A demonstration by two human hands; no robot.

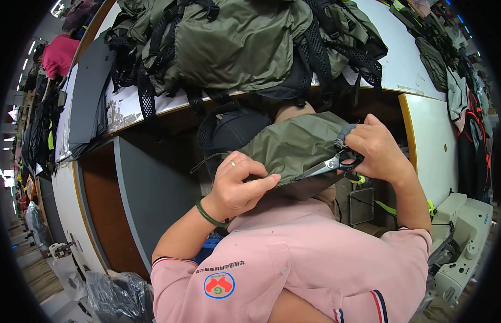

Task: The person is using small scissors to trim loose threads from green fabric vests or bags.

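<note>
An olive-green backpack [301,141] with a black mesh part lies across my lap, below the table edge. My left hand [237,184] is closed, pinching the near edge of its fabric between thumb and fingers. In my right hand [380,146] is a pair of scissors [327,164], the handles within the curled fingers. Their blades point left along the fabric edge, toward my left thumb. The right fingers also hold up a corner of the backpack. Whether the blade tips touch the cloth is hard to make out.
Several more olive-green backpacks [234,46] with black mesh straps are heaped on the white table [409,72]. Dark grey sheets [90,89] overhang its left side. A sewing machine [463,234] stands at lower right. Clear plastic wrapping [118,297] lies at lower left. Farther left is another person [60,55].
</note>
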